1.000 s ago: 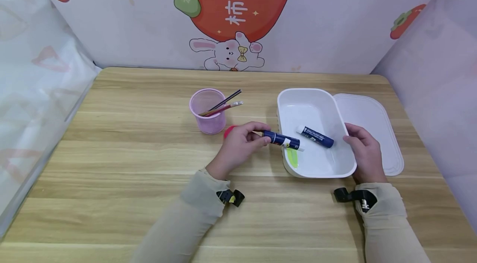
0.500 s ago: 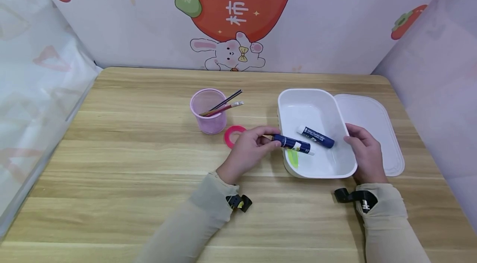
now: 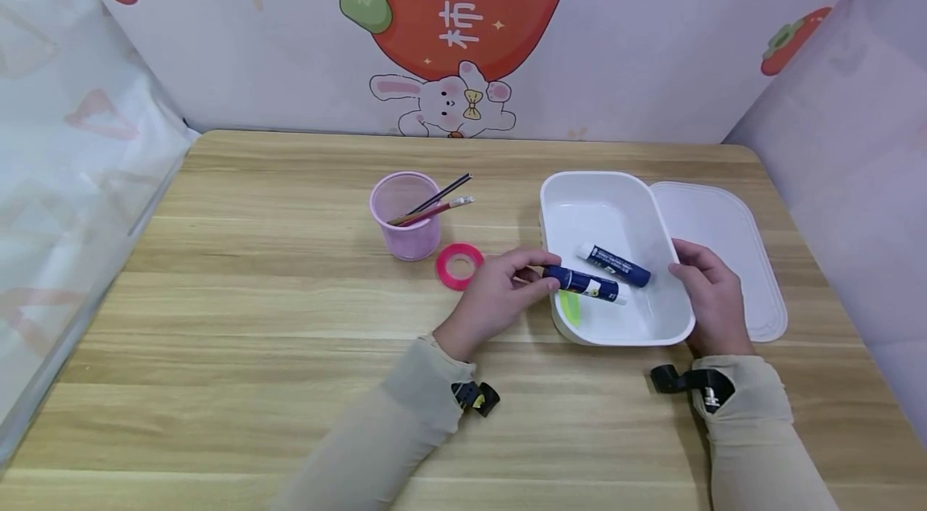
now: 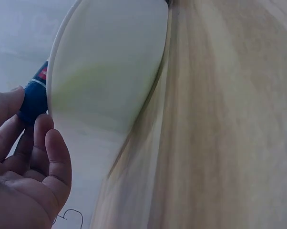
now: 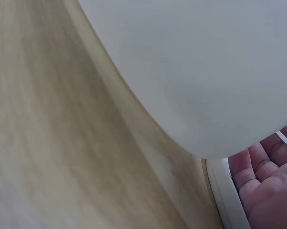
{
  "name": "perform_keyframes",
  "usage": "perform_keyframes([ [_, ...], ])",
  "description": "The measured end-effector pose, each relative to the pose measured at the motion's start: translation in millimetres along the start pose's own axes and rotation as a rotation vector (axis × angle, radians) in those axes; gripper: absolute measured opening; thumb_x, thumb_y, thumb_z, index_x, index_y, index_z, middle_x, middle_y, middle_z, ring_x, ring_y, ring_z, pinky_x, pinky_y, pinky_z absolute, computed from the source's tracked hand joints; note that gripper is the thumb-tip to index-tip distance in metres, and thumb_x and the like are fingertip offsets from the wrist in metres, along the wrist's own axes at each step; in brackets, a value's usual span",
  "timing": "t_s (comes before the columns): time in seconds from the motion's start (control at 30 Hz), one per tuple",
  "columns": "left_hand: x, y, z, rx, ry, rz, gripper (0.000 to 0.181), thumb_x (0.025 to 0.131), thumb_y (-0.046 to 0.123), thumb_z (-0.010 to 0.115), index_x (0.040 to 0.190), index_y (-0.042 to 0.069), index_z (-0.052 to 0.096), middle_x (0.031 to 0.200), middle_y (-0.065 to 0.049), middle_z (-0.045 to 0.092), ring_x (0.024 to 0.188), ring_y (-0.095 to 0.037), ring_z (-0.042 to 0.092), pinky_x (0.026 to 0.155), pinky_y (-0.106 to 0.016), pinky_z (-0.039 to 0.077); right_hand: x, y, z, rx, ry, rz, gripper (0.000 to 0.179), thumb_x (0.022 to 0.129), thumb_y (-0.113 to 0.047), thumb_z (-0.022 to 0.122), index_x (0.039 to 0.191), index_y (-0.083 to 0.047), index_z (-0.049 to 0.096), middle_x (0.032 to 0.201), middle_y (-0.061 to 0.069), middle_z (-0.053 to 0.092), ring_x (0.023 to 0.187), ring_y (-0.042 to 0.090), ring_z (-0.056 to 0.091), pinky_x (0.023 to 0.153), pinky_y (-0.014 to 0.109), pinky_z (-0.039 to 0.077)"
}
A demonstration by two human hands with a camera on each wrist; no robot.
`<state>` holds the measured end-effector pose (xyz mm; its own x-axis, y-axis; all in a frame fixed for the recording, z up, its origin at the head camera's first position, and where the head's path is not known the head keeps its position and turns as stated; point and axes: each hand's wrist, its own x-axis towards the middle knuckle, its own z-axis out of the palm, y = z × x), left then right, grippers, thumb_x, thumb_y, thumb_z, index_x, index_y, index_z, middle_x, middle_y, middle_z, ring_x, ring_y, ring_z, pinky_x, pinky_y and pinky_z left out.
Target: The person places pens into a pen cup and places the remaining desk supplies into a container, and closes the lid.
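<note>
One blue tube [image 3: 585,283] in the left hand [image 3: 500,298] perhaps touches the box [image 3: 594,213].

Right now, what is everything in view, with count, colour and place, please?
Tabletop: one, light brown, across scene
Sheeting: count unclear, printed white, behind and beside tabletop
Container: one, white, towards tabletop's right
Lid: one, white, right of container
Tubes: two, blue and white, one lying in container, one over it
Item: one seen, lime green, in container
Cup: one, pink, left of container
Sticks: two seen, dark and red, in cup
Ring: one, reddish pink, near cup
Wrist devices: two, black, at cuffs
Sleeves: two, beige, foreground
Left hand: one, bare, pinching one tube
Right hand: one, bare, gripping container's side
</note>
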<state>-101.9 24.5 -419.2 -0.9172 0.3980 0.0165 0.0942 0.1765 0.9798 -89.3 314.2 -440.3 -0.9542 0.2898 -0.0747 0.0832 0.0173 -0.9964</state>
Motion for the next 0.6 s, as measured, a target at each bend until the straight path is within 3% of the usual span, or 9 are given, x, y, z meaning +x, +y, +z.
perform_keyframes([
  [0.2, 2.3, -1.1, 6.5, 0.008, -0.006, -0.002, 0.030, 0.092, 0.020, 0.075, 0.122, 0.016, 0.073, 0.106, 0.006, 0.070, 0.090, -0.011, 0.062, 0.079, -0.022, 0.055, -0.1, 1, 0, 0.007, -0.002, -0.007, 0.034, 0.101, -0.008, 0.054, 0.134, -0.005, 0.061, 0.122, 0.001, 0.060, 0.112, 0.015, 0.055, 0.080, 0.014, 0.054],
  [0.6, 5.1, -5.5, 20.1, 0.025, -0.016, 0.040, 0.029, 0.092, 0.019, 0.075, 0.121, 0.015, 0.074, 0.094, 0.007, 0.065, 0.081, -0.011, 0.055, 0.064, -0.019, 0.047, 0.7, 1, 0, 0.001, -0.003, -0.003, 0.035, 0.101, -0.008, 0.054, 0.135, -0.005, 0.060, 0.124, 0.002, 0.059, 0.114, 0.017, 0.055, 0.080, 0.015, 0.054],
])
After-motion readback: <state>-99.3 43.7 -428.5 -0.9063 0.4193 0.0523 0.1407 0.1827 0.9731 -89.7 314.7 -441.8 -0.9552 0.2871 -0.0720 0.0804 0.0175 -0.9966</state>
